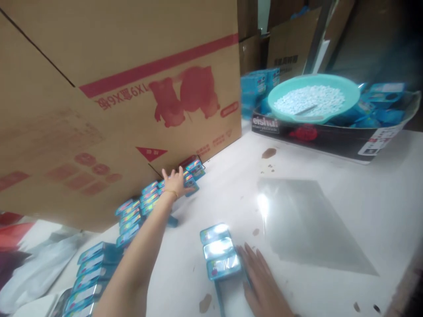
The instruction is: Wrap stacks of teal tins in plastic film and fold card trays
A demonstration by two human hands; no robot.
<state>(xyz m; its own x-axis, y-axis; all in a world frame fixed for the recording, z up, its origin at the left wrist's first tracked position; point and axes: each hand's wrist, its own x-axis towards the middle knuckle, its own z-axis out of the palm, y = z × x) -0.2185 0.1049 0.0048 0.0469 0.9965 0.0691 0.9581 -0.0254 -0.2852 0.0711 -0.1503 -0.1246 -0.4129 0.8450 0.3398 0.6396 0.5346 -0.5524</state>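
My left hand (176, 181) reaches far forward with fingers spread, resting on the far end of a long row of small blue tins (150, 199) that runs along the foot of a big cardboard box (119, 88). My right hand (261, 281) lies flat, fingers together, on the white table (330, 176), touching the right side of a short stack of three blue tins (220, 251). Neither hand holds anything.
More blue tins (94, 264) lie at the lower left. A clear plastic sheet (304, 224) lies on the table. At the back right, a teal bowl (313, 97) of white tablets sits on a shallow dark box (330, 134) with blue packs. Brown stains dot the table.
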